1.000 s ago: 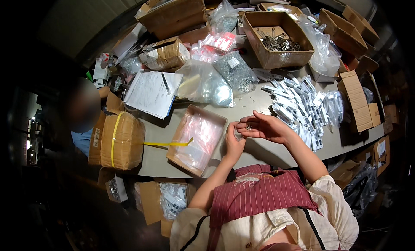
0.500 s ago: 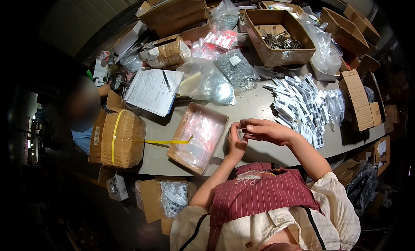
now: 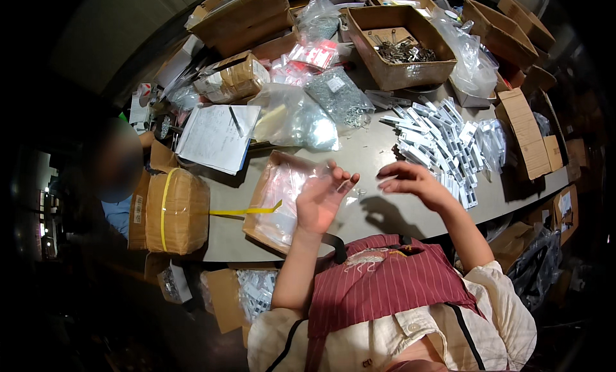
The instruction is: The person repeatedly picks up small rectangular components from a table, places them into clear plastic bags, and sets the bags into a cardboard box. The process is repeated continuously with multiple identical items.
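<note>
Across the middle, bending toward the edges of the view: a smooth pale grey counter (image 3: pixel 372 144), crowded along its far side. Toward the back, right of centre: an open brown cardboard box (image 3: pixel 410 76) with a heap of thin shiny metal parts (image 3: pixel 404 51) inside. At the left end: a bulky taped brown carton (image 3: pixel 186 218), ringed by a narrow yellow plastic strap (image 3: pixel 247 210), loose end trailing rightward. At the end of that strap: a shallow open cardboard tray (image 3: pixel 264 191), set at a slant and filled with clear, partly pinkish plastic film (image 3: pixel 285 186). Well off to the right: a jumbled pile of slim white-and-grey plastic pieces (image 3: pixel 433 138). Behind the tray: a puffed clear plastic bag (image 3: pixel 308 118) and, left of it, a stack of white written-on paper sheets (image 3: pixel 212 138).

Raised over the right part of the tray: the bare left hand (image 3: pixel 323 200), fingers parted and loosely bent; cannot tell whether anything rests against the palm. Over the counter, near but apart from it: the bare right hand (image 3: pixel 416 181), fingers loosely curved and spread, with a dark shadow below. Lying across the sheets: a slim black pen (image 3: pixel 235 122). Smallest, between both hands, on or just above the counter: a few tiny pale bits (image 3: pixel 360 192), too blurred to identify.
</note>
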Tool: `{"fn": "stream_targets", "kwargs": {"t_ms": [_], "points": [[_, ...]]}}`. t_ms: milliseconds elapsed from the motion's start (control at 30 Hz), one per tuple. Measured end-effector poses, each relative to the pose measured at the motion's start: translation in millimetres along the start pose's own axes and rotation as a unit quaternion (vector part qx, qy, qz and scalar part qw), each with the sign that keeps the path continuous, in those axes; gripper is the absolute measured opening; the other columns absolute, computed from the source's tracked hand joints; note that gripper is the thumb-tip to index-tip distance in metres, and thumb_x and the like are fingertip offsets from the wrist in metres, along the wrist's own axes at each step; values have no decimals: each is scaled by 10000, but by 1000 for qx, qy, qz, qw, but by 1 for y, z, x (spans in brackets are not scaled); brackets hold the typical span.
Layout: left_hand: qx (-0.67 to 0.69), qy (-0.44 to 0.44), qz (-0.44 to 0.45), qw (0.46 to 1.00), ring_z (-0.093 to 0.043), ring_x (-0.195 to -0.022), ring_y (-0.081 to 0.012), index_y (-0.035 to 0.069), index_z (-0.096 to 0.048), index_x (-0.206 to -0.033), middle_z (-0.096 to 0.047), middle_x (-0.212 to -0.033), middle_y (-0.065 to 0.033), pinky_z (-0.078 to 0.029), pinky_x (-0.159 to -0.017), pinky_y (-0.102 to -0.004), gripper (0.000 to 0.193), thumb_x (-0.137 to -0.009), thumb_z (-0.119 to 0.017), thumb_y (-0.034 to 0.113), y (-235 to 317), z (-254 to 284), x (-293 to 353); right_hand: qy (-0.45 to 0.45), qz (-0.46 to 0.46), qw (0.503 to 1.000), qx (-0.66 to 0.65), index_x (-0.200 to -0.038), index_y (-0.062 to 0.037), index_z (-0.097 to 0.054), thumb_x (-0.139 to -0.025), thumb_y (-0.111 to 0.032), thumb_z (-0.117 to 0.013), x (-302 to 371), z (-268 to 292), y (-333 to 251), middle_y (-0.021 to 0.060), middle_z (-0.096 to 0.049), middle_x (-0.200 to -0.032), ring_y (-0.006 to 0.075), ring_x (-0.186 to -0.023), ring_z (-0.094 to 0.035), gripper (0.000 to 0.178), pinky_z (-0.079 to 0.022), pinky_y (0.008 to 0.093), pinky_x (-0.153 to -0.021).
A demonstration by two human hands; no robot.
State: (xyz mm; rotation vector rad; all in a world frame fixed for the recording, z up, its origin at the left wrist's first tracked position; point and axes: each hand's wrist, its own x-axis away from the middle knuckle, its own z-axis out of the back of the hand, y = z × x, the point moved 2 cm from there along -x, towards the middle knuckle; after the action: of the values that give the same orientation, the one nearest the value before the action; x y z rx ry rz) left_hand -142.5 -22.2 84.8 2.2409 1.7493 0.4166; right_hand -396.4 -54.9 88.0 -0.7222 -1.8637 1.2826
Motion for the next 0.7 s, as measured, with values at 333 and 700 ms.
{"fn": "stream_targets", "kwargs": {"t_ms": [333, 700], "points": [[101, 12, 56, 993, -604, -1075, -255, -27, -559, -1224, -622, -987, -97, -358, -1174, -507, 288, -941, -582, 25, -3, -18, -16, -112, -21, 987, -109, -1280, 1, -604, -912, -94, -677, -4, -41, 4, 120, -689, -1198, 209, -1066, -678, 387, -523, 355, -951], [-424, 139, -22, 895, -610, -1045, -185, 7, -595, -1185, -627, -1071, -79, -452, -965, -334, 394, -835, -747, 107, -37, 9, 12, 330, 200, 773, 504, -1070, -19, -652, -826, -43, -689, 5, 55, 30, 176, -653, -987, 382, -872, -652, 248, -528, 447, -773]]}}
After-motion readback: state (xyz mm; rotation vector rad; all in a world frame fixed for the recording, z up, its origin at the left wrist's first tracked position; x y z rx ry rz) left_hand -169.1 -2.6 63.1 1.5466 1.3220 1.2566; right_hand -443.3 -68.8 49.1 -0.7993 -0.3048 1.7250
